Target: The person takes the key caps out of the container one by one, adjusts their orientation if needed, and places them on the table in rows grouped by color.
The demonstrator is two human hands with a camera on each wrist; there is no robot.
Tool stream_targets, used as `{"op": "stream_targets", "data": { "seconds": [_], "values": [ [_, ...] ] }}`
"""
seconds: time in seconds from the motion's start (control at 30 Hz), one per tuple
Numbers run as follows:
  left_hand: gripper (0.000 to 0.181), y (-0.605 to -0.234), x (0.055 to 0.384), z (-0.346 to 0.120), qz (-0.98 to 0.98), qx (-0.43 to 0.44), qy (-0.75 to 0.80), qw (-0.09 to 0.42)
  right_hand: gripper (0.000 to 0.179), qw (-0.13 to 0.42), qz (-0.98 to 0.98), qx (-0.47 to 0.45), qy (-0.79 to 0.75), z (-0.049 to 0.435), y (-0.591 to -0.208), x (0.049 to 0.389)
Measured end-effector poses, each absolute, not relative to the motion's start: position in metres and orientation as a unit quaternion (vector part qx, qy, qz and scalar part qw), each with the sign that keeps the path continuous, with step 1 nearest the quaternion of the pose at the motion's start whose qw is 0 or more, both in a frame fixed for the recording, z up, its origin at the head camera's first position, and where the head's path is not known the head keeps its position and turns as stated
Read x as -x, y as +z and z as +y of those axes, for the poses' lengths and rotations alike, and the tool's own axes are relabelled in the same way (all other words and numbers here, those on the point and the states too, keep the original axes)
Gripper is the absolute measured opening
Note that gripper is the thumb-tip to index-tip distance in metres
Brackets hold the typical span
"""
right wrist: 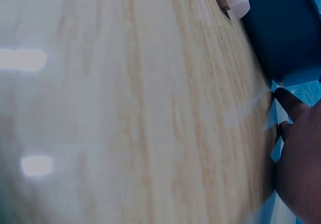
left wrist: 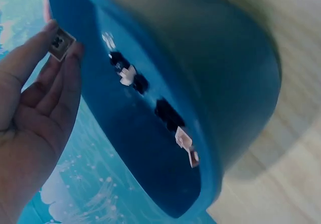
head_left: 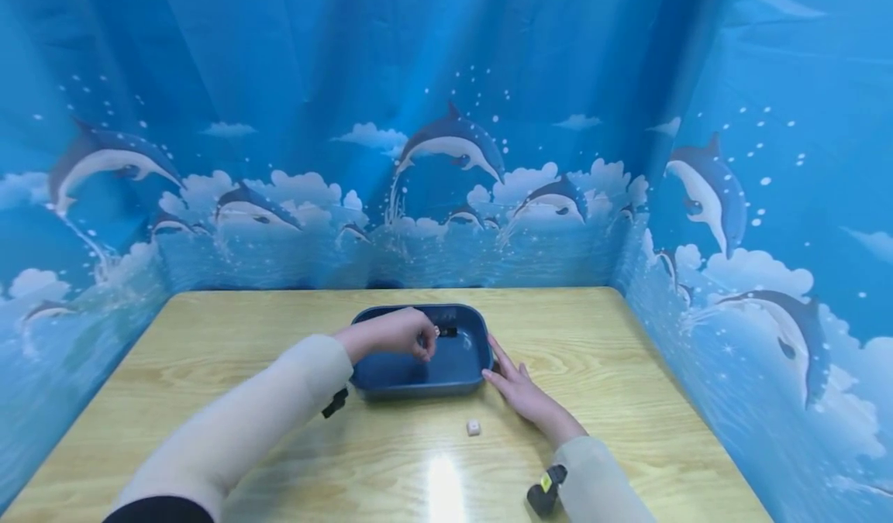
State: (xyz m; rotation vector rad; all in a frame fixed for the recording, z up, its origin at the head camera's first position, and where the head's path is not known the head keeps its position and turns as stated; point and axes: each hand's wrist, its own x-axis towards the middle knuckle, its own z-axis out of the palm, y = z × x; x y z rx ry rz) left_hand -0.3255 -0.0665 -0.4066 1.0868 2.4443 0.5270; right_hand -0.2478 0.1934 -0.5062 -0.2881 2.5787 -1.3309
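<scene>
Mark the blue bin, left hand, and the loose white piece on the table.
Blue bin [head_left: 418,391]: head view, front outer wall.
Left hand [left wrist: 31,126]: left wrist view, palm.
White piece [head_left: 474,428]: head view, top.

Brightly lit, with white glare on the wooden desk; softly blurred in the left wrist view, with two glare patches in the right.

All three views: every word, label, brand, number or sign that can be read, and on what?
Readable text: none.
Held piece in the left hand: dark shape, illegible.
Pieces in the tray: too blurred.
White piece on the table: too small.
Yellow patch at the right wrist: too small.
</scene>
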Motion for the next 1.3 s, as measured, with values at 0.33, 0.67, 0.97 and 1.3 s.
{"op": "stream_targets", "data": {
  "seconds": [0.33, 0.67, 0.97, 1.3],
  "values": [
    [0.017, -0.407, 0.289, -0.073, 0.871, -0.349, 0.307, 0.159, 0.066, 0.113, 0.879, 0.091, -0.454, 0.193, -0.507, 0.248],
    [0.018, -0.411, 0.259, -0.076, 0.864, -0.342, 0.359, 0.094, 0.066, 0.109, 0.879, 0.094, -0.455, 0.192, -0.506, 0.248],
    [0.018, -0.427, 0.226, -0.06, 0.857, -0.32, 0.399, 0.065, 0.066, 0.112, 0.875, 0.097, -0.462, 0.192, -0.506, 0.248],
    [0.016, -0.453, 0.212, -0.045, 0.888, -0.297, 0.344, 0.065, 0.065, 0.113, 0.877, 0.098, -0.457, 0.192, -0.506, 0.249]
  ]
}}
